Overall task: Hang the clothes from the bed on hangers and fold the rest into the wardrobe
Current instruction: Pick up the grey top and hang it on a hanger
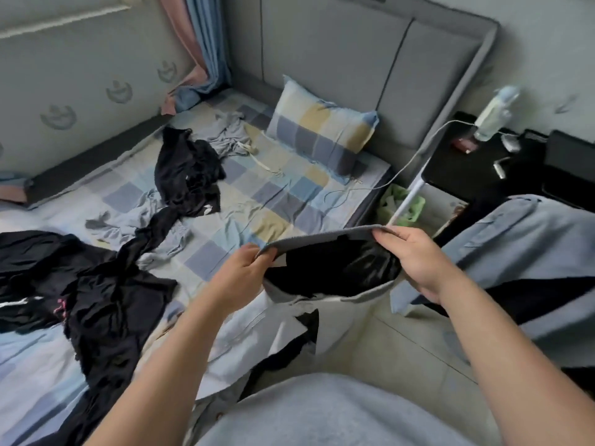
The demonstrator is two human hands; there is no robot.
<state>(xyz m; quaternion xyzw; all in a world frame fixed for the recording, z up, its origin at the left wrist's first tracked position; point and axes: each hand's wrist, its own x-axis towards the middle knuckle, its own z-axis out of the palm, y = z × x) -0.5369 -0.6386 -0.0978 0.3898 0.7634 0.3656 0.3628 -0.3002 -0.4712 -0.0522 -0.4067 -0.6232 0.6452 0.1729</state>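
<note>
I hold a grey garment with a black lining (331, 272) stretched open by its waistband over the bed's right edge. My left hand (244, 272) pinches the band's left end, my right hand (415, 259) grips its right end. The rest of the garment hangs down between my arms. On the checked bedsheet (257, 201) lie a black garment (186, 175), a large black heap (96, 294) at the left, and a pale blue-grey garment (228, 133) near the pillow.
A checked pillow (322, 130) leans on the grey headboard (370, 53). Beside the bed stand a black nightstand (476, 169) with a bottle (492, 114), a green basket (399, 204) and a white cable. A blue-grey cloth (521, 246) lies at the right.
</note>
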